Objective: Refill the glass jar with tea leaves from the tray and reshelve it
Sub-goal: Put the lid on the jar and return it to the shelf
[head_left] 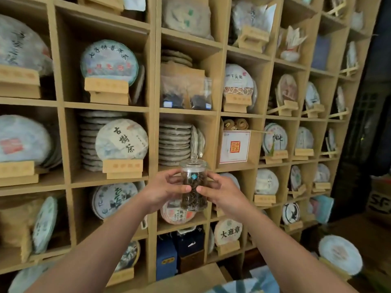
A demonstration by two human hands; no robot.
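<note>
the wooden shelf wall [153, 106] fills the view, a grid of open compartments stocked with paper-wrapped tea cakes on small wooden stands, flat stacks of cakes, and clear bags of dark leaf. by the look of things the refilling is over: the glass jar [194, 187] is lidded and dark tea leaves [193, 197] fill most of it, so what is left is the reshelving alone. the jar is not yet on any board; it is held in the air in front of the shelf wall, at about the height of the board under the stack of flat cakes [174, 142], just below that stack. which compartment it belongs in cannot be told from here. no tray is in view.

the left hand [164, 192] holds the jar's left side and the right hand [222, 194] its right side, fingers curled round the glass, with both thumbs pressed on the near face so their tips almost meet.

the jar stands upright, a straight clear cylinder with a wider glass lid [193, 163] topped by a knob. the leaves inside are long, dark, twisted strands, reaching to just under the shoulder. a small teal sticker [194, 176] sits high on the near face, above the thumbs.
</note>
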